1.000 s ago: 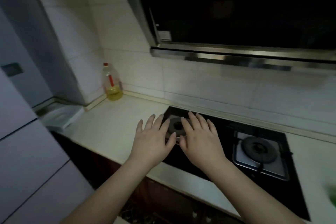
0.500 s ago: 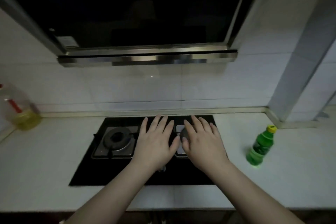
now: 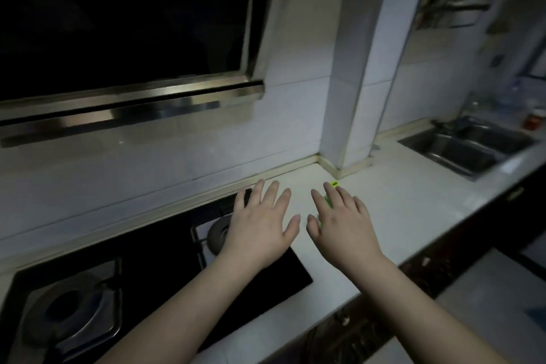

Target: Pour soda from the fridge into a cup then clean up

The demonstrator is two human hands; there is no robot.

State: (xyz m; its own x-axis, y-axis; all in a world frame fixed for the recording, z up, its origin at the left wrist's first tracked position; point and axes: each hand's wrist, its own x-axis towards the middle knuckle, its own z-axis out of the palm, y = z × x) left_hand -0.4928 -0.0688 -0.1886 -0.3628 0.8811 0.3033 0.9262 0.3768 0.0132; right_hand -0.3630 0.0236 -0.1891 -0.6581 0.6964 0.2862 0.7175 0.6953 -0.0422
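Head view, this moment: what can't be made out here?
- Green soda bottle: mostly hidden behind the right hand; only the yellow cap and slivers of green show.
- Items beyond the sink: blurred, too small to identify.
- Any cup: none visible.
- Left hand covers part of the burner.

A green soda bottle [image 3: 328, 201] with a yellow cap is seen on the white table [image 3: 413, 210], mostly hidden behind the right hand [image 3: 342, 224].

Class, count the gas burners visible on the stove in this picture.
2: one burner at lower left, another burner partly hidden under the left hand.
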